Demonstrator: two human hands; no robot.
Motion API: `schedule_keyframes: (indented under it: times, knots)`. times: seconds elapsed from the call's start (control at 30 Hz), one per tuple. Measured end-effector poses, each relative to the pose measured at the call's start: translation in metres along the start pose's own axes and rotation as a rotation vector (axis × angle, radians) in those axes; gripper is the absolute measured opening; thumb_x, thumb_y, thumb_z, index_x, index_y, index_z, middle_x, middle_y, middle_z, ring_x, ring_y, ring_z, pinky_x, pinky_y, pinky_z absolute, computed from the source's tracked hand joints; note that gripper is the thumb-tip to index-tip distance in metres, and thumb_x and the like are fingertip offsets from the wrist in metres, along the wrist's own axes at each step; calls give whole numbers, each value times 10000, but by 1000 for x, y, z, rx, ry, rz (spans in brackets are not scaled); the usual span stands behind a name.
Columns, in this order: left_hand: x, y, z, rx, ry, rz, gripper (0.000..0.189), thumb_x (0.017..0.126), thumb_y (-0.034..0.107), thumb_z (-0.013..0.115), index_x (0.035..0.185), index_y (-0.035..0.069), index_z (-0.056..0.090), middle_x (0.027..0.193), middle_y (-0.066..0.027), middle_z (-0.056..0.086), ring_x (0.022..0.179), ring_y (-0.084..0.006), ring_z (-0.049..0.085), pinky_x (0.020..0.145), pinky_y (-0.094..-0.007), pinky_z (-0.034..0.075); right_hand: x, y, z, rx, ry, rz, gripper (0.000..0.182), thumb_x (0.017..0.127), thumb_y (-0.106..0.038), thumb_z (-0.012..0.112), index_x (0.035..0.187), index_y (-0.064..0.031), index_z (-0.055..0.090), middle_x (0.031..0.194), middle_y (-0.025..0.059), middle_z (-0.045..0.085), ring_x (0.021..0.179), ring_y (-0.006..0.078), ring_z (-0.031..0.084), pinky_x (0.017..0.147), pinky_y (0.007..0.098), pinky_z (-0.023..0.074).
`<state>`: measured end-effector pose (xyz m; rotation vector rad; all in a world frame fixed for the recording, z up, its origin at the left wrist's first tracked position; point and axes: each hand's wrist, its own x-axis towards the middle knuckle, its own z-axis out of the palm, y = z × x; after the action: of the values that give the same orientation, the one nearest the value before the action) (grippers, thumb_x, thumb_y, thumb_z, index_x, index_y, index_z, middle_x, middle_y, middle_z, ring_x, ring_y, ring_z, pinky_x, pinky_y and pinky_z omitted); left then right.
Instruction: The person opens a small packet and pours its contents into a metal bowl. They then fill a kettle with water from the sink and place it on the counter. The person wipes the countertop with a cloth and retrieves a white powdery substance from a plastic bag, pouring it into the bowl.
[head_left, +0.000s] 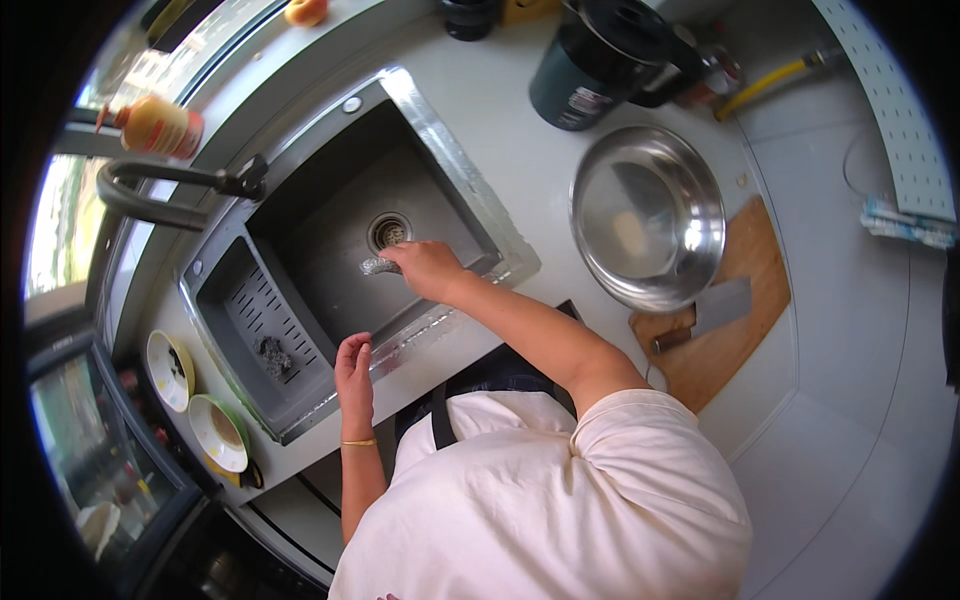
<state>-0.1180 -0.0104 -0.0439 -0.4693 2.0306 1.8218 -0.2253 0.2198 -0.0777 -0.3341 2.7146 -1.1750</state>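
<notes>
In the head view my right hand reaches over the large basin of the grey sink. It grips a shiny silvery thing, perhaps a metal scourer, close to the drain strainer. My left hand is near the sink's front edge with nothing seen in it; its fingers are close together, slightly bent. Left of it, a dark steel-wool scourer lies on the slotted floor of the small side basin. The dark faucet stands at the back, its curved spout turned away from the large basin.
A steel bowl overlaps a wooden cutting board bearing a cleaver. Behind it stands a dark jug. Two bowls sit left of the sink. On the sill are a pump bottle and a fruit.
</notes>
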Motion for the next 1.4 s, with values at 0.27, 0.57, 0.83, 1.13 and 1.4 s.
schedule_keyframes:
  times: [0.27, 0.57, 0.83, 1.13, 1.4]
  knots:
    - [27, 4, 18, 104, -359, 86, 169, 989, 77, 542, 1141, 31, 601, 1064, 17, 586, 977, -71, 517, 875, -208, 403, -110, 1, -24, 394, 421, 273, 337, 893, -80, 610, 1229, -77, 612, 1056, 124, 692, 930, 243, 675, 832, 359, 524]
    - [5, -9, 33, 217, -629, 197, 205, 984, 149, 561, 1155, 46, 609, 1052, -3, 603, 993, -85, 545, 868, -240, 423, -206, -27, 9, 1176, 940, 425, 227, 919, -118, 636, 1104, 12, 617, 973, 36, 662, 865, 112, 588, 809, 287, 478]
    - [-28, -12, 36, 310, -717, 198, 199, 986, 117, 552, 1157, 31, 605, 1063, -9, 606, 998, -98, 546, 879, -248, 418, -271, -49, 22, 1387, 1152, 346, 316, 918, -154, 672, 1178, -6, 570, 1049, 43, 643, 961, 120, 596, 873, 301, 479]
    - [-57, -7, 80, 296, -723, 208, 182, 981, 119, 565, 1139, 40, 613, 1064, 2, 605, 1008, -90, 547, 879, -238, 414, -532, 23, -47, 227, 1660, 871, 287, 919, -191, 668, 1097, 22, 594, 1004, 149, 661, 927, 235, 625, 836, 354, 487]
    - [-133, -17, 198, 426, -942, 267, 181, 981, 76, 555, 1143, 20, 615, 1008, 4, 612, 950, -64, 539, 851, -207, 425, -789, 8, -36, -472, 1227, 2024, 379, 896, -129, 575, 1265, -207, 620, 1205, 49, 663, 1070, 281, 625, 847, 448, 535]
